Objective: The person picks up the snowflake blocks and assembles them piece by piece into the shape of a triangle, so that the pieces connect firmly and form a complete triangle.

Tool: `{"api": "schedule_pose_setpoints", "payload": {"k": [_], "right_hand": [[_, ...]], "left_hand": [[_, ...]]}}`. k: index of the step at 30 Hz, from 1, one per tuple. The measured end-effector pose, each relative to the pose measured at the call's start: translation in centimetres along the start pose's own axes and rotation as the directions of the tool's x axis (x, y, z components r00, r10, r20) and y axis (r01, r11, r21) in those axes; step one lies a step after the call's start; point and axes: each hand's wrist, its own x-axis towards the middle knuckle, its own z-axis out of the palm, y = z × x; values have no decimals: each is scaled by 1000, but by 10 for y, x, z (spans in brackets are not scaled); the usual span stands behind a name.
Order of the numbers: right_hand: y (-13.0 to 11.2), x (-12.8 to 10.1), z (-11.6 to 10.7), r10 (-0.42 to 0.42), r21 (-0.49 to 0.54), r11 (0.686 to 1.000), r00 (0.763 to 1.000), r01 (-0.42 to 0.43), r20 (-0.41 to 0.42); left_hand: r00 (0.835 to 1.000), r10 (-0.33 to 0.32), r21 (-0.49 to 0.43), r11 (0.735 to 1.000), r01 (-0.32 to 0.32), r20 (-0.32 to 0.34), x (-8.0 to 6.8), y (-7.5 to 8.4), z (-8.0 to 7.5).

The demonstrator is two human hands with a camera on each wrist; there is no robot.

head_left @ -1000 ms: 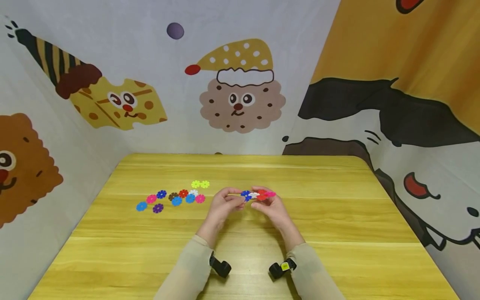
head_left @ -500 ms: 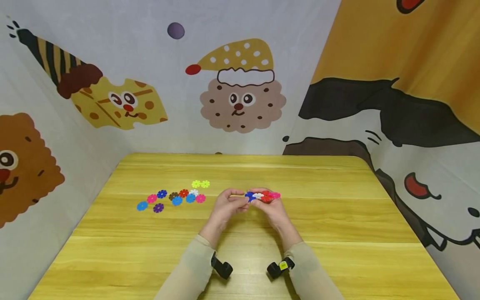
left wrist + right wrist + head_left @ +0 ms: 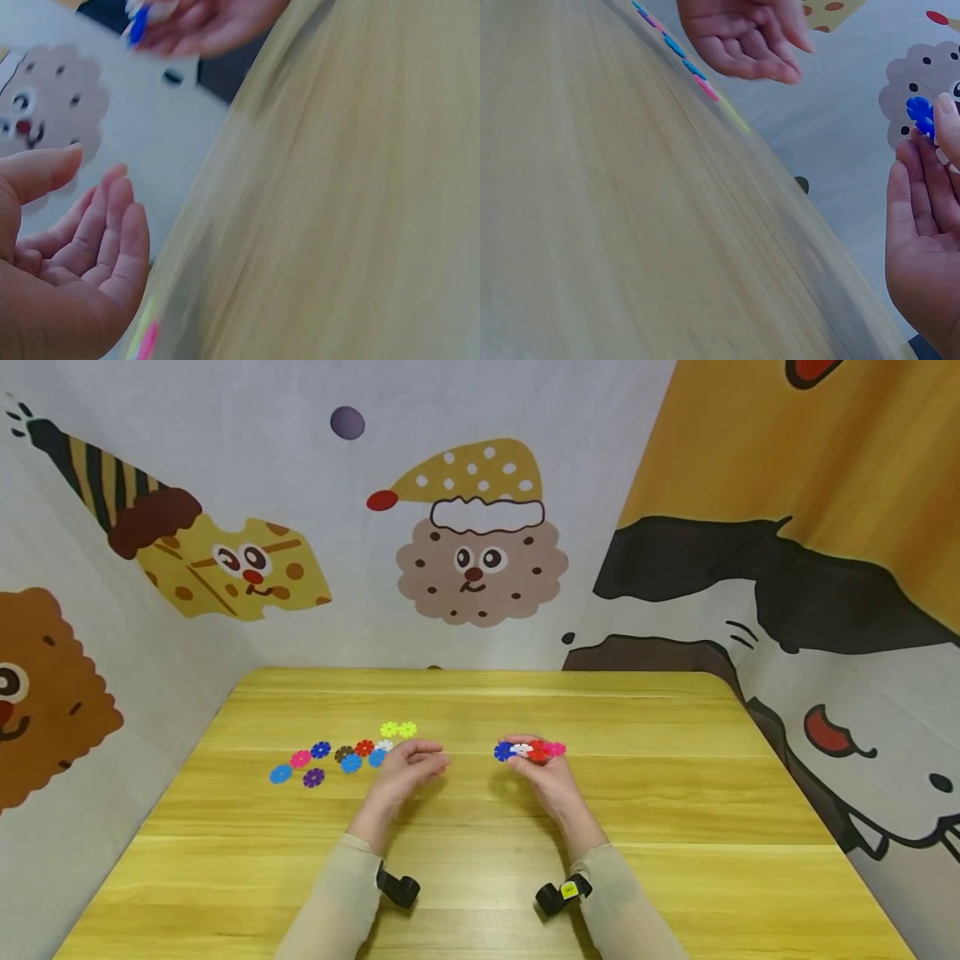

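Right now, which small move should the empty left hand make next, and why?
Probably reach for a loose disc: the left hand is open and empty beside the loose ones, while the right hand holds the joined chain.

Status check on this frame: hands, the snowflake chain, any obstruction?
Left hand open, empty, above the loose discs. Right hand holds the joined chain alone. Nothing in the way on the table.
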Motion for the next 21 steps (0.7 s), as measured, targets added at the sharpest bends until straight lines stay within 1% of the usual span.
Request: {"api": "schedule_pose_setpoints", "payload": {"k": [4, 7, 10, 16, 18, 21], "right_hand": [[0, 0, -1, 11, -7, 1000, 1000, -11, -16], [0, 0, -2, 19, -5, 1000, 1000, -19, -17], [-1, 0, -2, 28, -5, 1000, 1000, -28, -8], [-4, 1, -6, 45, -12, 999, 999, -45, 30], [-6, 1, -8, 44, -15, 999, 998, -43, 50], [-9, 2, -12, 37, -23, 999, 996, -36, 77]], "left_hand": [[1000, 1, 103, 995, 1, -20, -1, 3, -36], [1000, -10, 158, 987, 13, -19, -3, 7, -62], [1000, -9, 200, 980, 10, -2, -6, 10, -85], [1000, 5, 282, 960, -8, 11, -14, 12, -125], [1000, 8, 299, 954, -8, 1, -18, 12, -137], [999, 29, 304, 952, -22, -18, -24, 13, -153]]}}
